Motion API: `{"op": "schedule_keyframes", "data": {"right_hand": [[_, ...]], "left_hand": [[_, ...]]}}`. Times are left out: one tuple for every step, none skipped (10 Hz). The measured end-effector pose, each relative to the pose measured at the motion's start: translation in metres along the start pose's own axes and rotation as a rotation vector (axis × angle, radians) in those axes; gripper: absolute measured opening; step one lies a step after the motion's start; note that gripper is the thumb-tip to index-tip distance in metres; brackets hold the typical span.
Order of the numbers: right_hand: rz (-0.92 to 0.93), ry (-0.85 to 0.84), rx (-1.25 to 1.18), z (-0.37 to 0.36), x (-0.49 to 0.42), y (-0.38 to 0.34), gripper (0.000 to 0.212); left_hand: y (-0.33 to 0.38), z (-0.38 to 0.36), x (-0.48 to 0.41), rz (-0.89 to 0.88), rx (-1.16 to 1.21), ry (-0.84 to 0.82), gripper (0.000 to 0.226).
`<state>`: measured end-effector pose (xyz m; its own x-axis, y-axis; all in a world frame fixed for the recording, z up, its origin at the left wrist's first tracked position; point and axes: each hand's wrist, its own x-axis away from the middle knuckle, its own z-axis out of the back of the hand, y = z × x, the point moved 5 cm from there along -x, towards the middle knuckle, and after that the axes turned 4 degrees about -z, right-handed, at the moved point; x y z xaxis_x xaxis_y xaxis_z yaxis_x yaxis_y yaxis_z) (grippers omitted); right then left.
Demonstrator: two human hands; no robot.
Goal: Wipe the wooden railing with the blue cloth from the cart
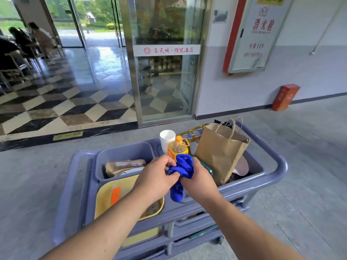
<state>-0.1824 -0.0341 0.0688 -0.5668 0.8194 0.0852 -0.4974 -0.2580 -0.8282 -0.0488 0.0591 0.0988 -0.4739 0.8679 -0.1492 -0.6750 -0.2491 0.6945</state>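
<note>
Blue cloth (181, 168) off cart (266, 172), bunched above its near edge; left hand (156, 178) and right hand (199, 182) fingers clamped on it. Railing not in view; wiping not begun.

Bright daylight glares off the glossy floor (62, 102); edges warp.

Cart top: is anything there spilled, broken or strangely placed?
Nothing spilled or broken shows. The brown paper bag leans and is creased, but stays standing in the cart. Both hands hold the blue cloth.
</note>
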Motion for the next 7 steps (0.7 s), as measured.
{"op": "schedule_keyframes", "data": {"right_hand": [[-0.002,-0.023,0.007,0.007,-0.019,0.016,0.033],[0.01,-0.067,0.002,0.008,-0.04,0.034,0.03],[0.011,-0.156,0.053,-0.001,-0.056,0.051,0.029],[0.016,-0.268,0.115,-0.021,-0.067,0.067,0.034],[0.002,-0.368,0.199,-0.043,-0.072,0.081,0.058],[-0.009,-0.414,0.337,-0.056,-0.075,0.093,0.068],[-0.02,-0.409,0.366,-0.056,-0.08,0.095,0.063]], "left_hand": [[0.003,-0.018,-0.014,0.025,-0.043,-0.018,0.02],[0.0,-0.036,-0.029,0.056,-0.105,-0.024,0.021],[-0.011,-0.052,-0.035,0.116,-0.136,-0.066,0.022],[-0.027,-0.059,-0.035,0.213,-0.203,-0.106,0.024],[-0.041,-0.059,-0.033,0.277,-0.308,-0.149,0.033],[-0.051,-0.057,-0.032,0.3,-0.368,-0.178,0.039],[-0.059,-0.053,-0.039,0.287,-0.357,-0.193,0.041]]}}
